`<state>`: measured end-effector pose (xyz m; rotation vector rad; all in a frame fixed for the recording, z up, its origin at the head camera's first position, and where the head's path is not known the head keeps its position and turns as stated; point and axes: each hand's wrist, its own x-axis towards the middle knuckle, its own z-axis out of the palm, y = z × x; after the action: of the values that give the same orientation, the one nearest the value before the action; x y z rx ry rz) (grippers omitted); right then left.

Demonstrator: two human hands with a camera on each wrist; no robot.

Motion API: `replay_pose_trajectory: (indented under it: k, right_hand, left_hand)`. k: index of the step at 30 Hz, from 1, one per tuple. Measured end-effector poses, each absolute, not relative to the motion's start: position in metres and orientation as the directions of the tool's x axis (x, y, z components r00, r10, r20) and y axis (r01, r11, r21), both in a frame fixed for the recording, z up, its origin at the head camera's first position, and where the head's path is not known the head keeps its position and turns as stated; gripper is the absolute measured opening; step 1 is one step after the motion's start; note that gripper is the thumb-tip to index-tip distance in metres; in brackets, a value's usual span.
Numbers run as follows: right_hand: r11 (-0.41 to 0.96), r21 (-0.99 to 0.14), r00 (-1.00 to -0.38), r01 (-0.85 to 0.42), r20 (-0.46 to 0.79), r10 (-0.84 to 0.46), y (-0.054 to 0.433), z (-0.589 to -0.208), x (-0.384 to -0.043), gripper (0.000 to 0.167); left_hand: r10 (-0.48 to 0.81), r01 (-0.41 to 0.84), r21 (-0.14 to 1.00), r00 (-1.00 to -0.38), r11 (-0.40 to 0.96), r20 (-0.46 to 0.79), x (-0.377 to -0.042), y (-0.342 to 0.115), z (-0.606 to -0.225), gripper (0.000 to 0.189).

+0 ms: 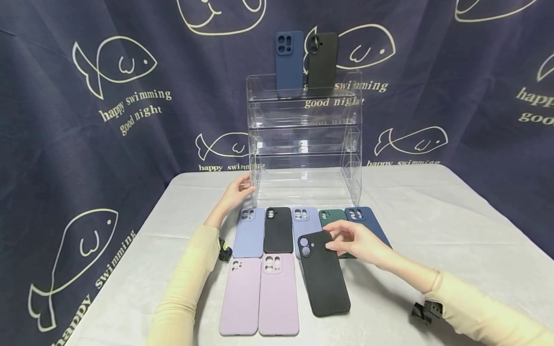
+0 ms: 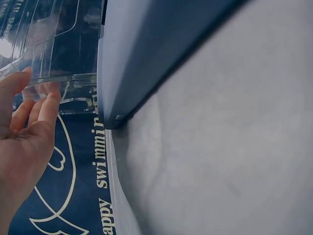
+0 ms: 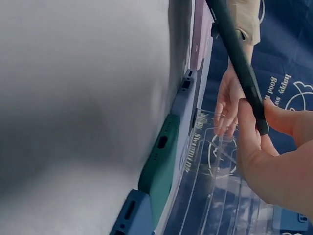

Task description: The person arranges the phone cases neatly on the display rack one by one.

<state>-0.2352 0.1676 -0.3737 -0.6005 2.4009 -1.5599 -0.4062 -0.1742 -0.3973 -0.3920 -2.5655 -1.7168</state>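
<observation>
My right hand (image 1: 361, 242) pinches a black phone case (image 1: 325, 283) by its upper right edge, tilted above the table. In the right wrist view the case (image 3: 239, 63) shows edge-on between thumb and fingers. At the lower left side of a clear tiered display rack (image 1: 305, 184), my left hand (image 1: 233, 194) holds the rack's edge; thumb and fingers (image 2: 49, 105) lie about the clear plastic in the left wrist view. Below the rack lie a light blue case (image 1: 250, 235), a black case (image 1: 278, 233), another light blue case (image 1: 306, 218), a green case (image 1: 332, 216) and a dark blue case (image 1: 368, 223).
Two lilac cases (image 1: 240, 298) lie side by side at the front. On the rack's top tier stand a blue case (image 1: 289, 62) and a dark case (image 1: 322, 65). A pale cloth covers the table (image 1: 433, 211); a navy curtain (image 1: 216, 72) with fish prints hangs behind.
</observation>
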Motion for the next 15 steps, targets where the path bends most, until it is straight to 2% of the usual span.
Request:
replay_pose_trajectory:
  k: [8, 15]
  right_hand:
    - [0.347, -0.898, -0.893, -0.271, 0.100, -0.439, 0.166, -0.363, -0.237, 0.042]
    - [0.318, -0.856, -0.855, -0.407, 0.235, -0.462, 0.167, -0.352, -0.240, 0.036]
  left_hand:
    - [0.194, 0.240, 0.901, -0.964, 0.361, 0.179, -0.405, -0.176, -0.397, 0.059]
    - [0.205, 0.229, 0.895, -0.966, 0.384, 0.159, -0.407, -0.176, -0.399, 0.058]
